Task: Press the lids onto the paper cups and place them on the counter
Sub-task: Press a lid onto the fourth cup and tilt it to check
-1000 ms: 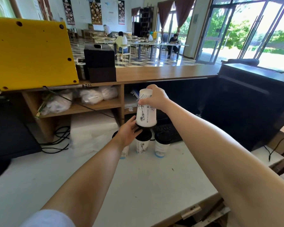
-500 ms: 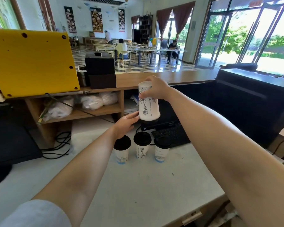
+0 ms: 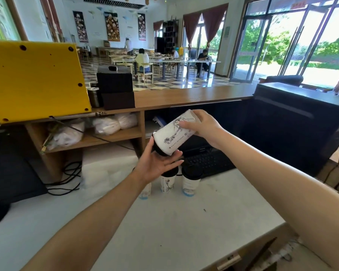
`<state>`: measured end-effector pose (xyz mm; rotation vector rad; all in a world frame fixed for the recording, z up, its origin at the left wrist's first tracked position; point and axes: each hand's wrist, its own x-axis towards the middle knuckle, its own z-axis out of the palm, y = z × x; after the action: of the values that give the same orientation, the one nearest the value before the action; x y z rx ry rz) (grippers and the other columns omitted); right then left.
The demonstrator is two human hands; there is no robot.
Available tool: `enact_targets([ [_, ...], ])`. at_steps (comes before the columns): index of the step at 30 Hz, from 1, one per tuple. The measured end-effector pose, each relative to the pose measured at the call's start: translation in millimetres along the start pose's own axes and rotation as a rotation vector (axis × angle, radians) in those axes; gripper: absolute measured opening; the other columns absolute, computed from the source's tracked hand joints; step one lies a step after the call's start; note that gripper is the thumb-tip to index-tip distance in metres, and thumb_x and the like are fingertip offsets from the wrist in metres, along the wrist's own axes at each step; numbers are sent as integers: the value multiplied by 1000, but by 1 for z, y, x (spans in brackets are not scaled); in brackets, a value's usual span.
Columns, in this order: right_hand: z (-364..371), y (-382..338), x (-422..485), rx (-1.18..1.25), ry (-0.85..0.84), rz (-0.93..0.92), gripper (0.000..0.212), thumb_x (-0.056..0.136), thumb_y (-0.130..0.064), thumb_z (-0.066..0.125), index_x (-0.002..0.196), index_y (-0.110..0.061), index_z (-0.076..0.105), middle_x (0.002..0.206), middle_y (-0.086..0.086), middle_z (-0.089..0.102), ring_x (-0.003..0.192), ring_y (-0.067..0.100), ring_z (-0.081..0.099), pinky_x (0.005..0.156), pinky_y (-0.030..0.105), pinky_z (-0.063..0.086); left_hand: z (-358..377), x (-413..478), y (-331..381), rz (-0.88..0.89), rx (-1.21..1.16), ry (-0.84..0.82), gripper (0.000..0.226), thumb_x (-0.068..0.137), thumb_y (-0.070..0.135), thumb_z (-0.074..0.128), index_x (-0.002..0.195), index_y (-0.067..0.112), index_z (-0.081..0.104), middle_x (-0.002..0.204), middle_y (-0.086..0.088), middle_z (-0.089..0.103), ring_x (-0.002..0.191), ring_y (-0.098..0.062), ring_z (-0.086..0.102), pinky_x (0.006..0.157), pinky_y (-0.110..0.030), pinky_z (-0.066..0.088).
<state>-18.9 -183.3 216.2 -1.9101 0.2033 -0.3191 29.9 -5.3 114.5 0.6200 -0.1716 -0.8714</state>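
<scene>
My right hand (image 3: 201,125) grips the base of a white printed paper cup (image 3: 171,136), held tilted with its mouth pointing down and left. A black lid (image 3: 157,148) sits at that mouth, and my left hand (image 3: 157,165) cups it from below, palm up, fingers spread against the lid. Below my hands, three lidded paper cups stand in a row on the grey counter (image 3: 164,222): the right one (image 3: 190,181), the middle one (image 3: 167,182), and a left one (image 3: 145,192) mostly hidden by my left wrist.
A black keyboard (image 3: 207,163) lies just behind the cups. A wooden shelf unit (image 3: 114,136) with white plastic bags stands behind, a yellow panel (image 3: 33,79) and black boxes (image 3: 115,89) on top. A black machine (image 3: 294,124) stands at right; cables (image 3: 69,178) lie at left.
The cup in my right hand has tipped from upside-down vertical to a slant. My left hand has risen off the counter cups and now cups the lid end.
</scene>
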Motion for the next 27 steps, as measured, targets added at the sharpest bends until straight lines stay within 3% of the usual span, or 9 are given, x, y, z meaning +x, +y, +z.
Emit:
enact_targets([
  [5,-19,26,-7,-237,-66,41,80,60,-50,82,126,-19,48,120,-1,61,109,17,59,97,37,49,12,9,25,50,136,122,56,89,42,54,134,11,44,123,-23,56,107,-38,61,84,-53,55],
  [10,-20,43,-14,-356,-143,46,67,71,-39,79,126,-17,48,115,-2,60,99,10,57,72,17,45,10,11,33,36,272,159,44,90,32,56,128,11,50,124,-18,56,113,-33,57,80,-46,58],
  [14,-12,56,-18,-487,-202,71,62,72,-40,78,122,-18,51,111,-2,58,95,11,55,70,20,43,5,10,33,33,470,182,33,93,30,52,117,9,56,119,-16,58,110,-29,59,81,-42,58],
  [17,-3,66,-20,-536,-244,99,59,72,-38,78,120,-16,51,109,-1,58,96,14,55,74,23,43,2,9,33,49,603,215,39,92,29,54,123,4,54,119,-17,58,109,-30,60,85,-42,56],
  [20,8,76,-21,-576,-271,121,60,71,-37,79,117,-16,49,105,-1,57,91,13,54,63,20,42,-1,8,37,70,782,217,54,88,30,61,136,10,46,127,-15,57,112,-28,60,90,-43,55],
  [23,21,81,-20,-631,-292,109,63,70,-35,81,118,-12,46,102,-3,54,90,14,52,59,18,39,2,8,44,118,1004,235,69,83,32,68,143,17,38,132,-9,54,109,-23,62,88,-42,56],
  [27,37,80,-13,-605,-297,77,67,70,-34,81,122,-12,45,111,1,57,97,17,55,66,22,44,16,8,53,162,1222,221,77,78,33,73,144,17,36,132,-4,52,103,-15,62,79,-34,59],
])
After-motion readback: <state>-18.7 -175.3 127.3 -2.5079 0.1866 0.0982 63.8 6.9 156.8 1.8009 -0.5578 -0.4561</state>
